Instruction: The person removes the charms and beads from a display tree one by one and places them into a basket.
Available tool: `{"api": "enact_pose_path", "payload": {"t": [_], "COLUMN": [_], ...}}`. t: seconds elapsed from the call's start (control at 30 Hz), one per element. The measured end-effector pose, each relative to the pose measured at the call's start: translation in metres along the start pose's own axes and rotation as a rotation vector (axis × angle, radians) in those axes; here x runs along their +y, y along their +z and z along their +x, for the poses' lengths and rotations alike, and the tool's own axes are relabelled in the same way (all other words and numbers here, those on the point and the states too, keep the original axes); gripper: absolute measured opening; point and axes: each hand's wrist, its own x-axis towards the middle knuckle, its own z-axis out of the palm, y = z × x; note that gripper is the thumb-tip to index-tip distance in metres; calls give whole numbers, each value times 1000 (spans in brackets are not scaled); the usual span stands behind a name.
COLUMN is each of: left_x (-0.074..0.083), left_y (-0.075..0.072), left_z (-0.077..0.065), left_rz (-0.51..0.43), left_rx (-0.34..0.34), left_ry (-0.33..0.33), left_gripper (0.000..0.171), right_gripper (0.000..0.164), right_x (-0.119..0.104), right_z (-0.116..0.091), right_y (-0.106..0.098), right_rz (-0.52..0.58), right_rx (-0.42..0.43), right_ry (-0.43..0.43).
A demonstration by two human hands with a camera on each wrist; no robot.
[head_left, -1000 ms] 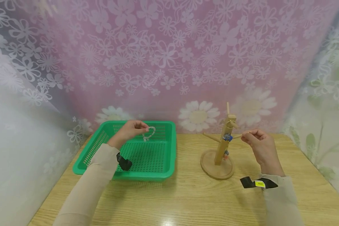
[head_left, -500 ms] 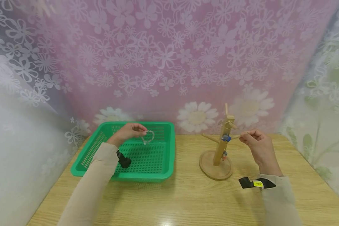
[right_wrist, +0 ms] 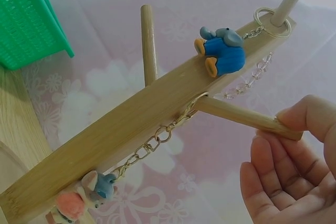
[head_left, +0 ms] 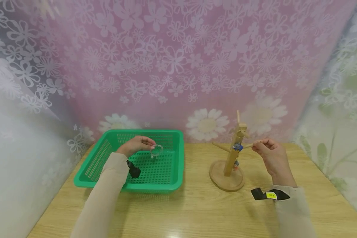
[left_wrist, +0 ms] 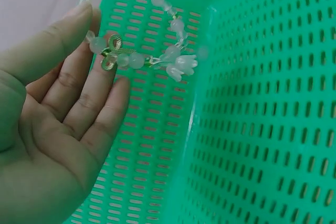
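A: Fingers?

B: My left hand (left_wrist: 65, 121) has the beaded bracelet (left_wrist: 137, 60) pinched between thumb and finger; the other fingers reach forward, slightly bent. My right hand (right_wrist: 294, 171) pinches the tip of a wooden peg (right_wrist: 247, 117), thumb on top, fingers curled below.

A: How does the bracelet sit?

B: Hanging off my pinch as a tilted loop. Gold bow charm (left_wrist: 110, 53) near my fingertips, white flower charms (left_wrist: 181, 67) farther out. It's over the inside of the green basket (head_left: 180, 165); can't tell if it dips below rim level.

A: Edges on that side?

B: Slotted wall and floor behind the loop. Back rim lies beyond my hand, right rim past the bracelet with a gap between. My sleeve (head_left: 114, 172) crosses the front rim.

A: And the right?

B: Peg juts from the post of the wooden stand (right_wrist: 115, 129). Tight near its root: blue elephant keychain (right_wrist: 226, 53) just beside, its ring around the upper peg (right_wrist: 291, 1). Pink-bodied keychain (right_wrist: 71, 205) hangs lower on a gold chain. Clear beaded strand (right_wrist: 247, 85) shows past the post's edge.

A: Room?

B: Strip of wood-grain table (head_left: 196, 198) between right rim and the stand's round base (head_left: 226, 185), wider stretch in front of both. Floral curtain (head_left: 172, 49) bounds the back, near the basket's back rim.
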Motion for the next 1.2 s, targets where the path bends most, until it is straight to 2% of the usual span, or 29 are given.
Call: {"api": "enact_pose_path", "payload": {"t": [0.2, 0.43, 0.53, 0.67, 0.83, 0.93, 1.03, 1.2], "left_x": [-4, -10, -13, -14, -15, -13, -7, 12], "left_y": [0, -3, -3, -5, -9, -9, -7, 1], "left_z": [2, 3, 3, 2, 0, -1, -1, -5], "left_rz": [-7, 91, 95, 91, 22, -23, -67, -66], "left_rx": [-4, -11, -13, -11, 19, 18, 17, 54], "left_ry": [7, -82, -92, -70, -50, -16, 11, 27], "left_gripper": [31, 30, 29, 34, 38, 40, 42, 34], "right_gripper": [16, 16, 15, 14, 14, 14, 14, 13], "right_x": [1, 1, 2, 2, 3, 4, 4, 3], "right_z": [-1, -1, -2, -1, 0, 0, -1, 0], "right_y": [0, 1, 1, 1, 1, 1, 0, 0], "right_rz": [3, 21, 23, 24, -1, -17, -19, -16], "right_rx": [7, 7, 2, -3, -7, -3, 3, 0], "right_ry": [-24, -33, -33, -39, -34, -18, -7, -19]}}
